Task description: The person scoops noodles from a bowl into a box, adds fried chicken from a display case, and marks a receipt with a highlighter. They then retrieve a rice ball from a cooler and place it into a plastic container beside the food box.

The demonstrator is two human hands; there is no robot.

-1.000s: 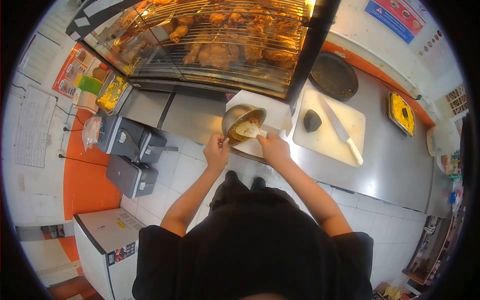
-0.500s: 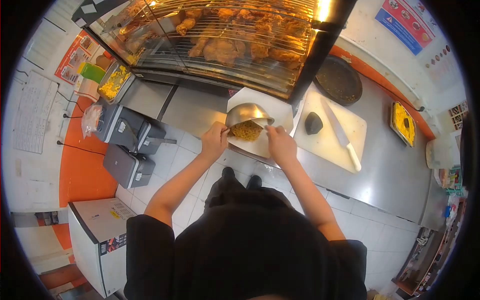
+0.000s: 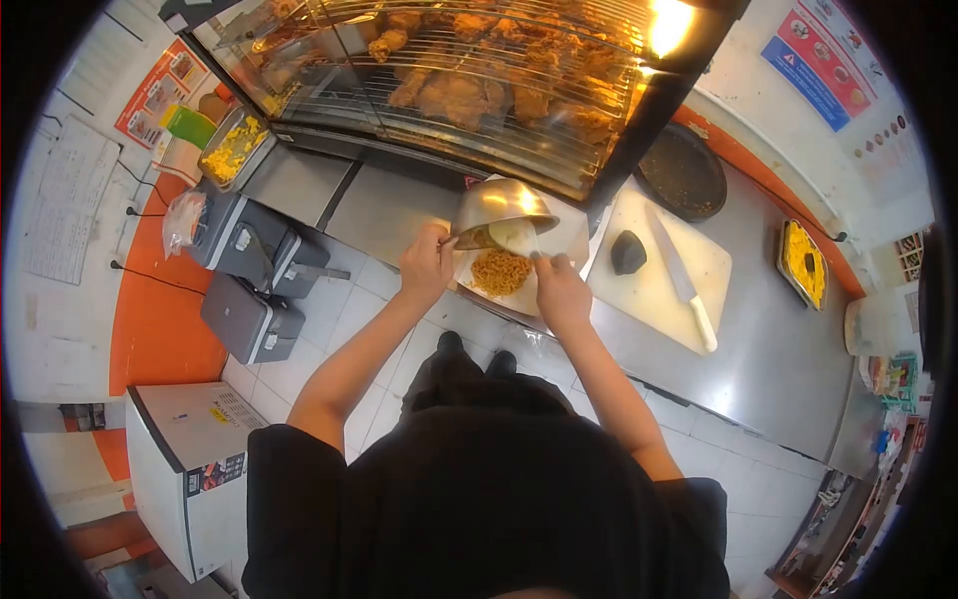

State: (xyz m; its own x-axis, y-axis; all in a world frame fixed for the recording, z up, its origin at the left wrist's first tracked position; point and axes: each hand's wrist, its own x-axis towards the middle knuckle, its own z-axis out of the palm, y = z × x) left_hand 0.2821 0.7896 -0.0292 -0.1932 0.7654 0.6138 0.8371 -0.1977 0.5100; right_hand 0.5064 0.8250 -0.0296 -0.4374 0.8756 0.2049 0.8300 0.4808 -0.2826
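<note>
My left hand [image 3: 426, 265] grips the rim of a shiny metal bowl [image 3: 504, 203] at its left side. The bowl is tipped far over, its mouth facing down toward me. My right hand [image 3: 564, 293] is closed around a pale spatula [image 3: 514, 237], whose broad blade lies against the bowl's inside; its handle is mostly hidden by my fingers. Just below the bowl, a mound of orange-brown noodles [image 3: 501, 273] rests on white paper [image 3: 569, 235] on the counter.
A glass display case [image 3: 469, 90] with fried chicken stands behind. To the right are a cutting board [image 3: 649, 309] with a knife [image 3: 681, 270] and a dark lump [image 3: 628, 253], a round black pan [image 3: 682, 172] and a tray [image 3: 803, 264] of yellow food. Grey bins [image 3: 249, 314] stand left.
The bowl has lifted slightly and moved back off the noodles, which now lie more exposed on the paper. More of the pale blade shows in the bowl's mouth.
</note>
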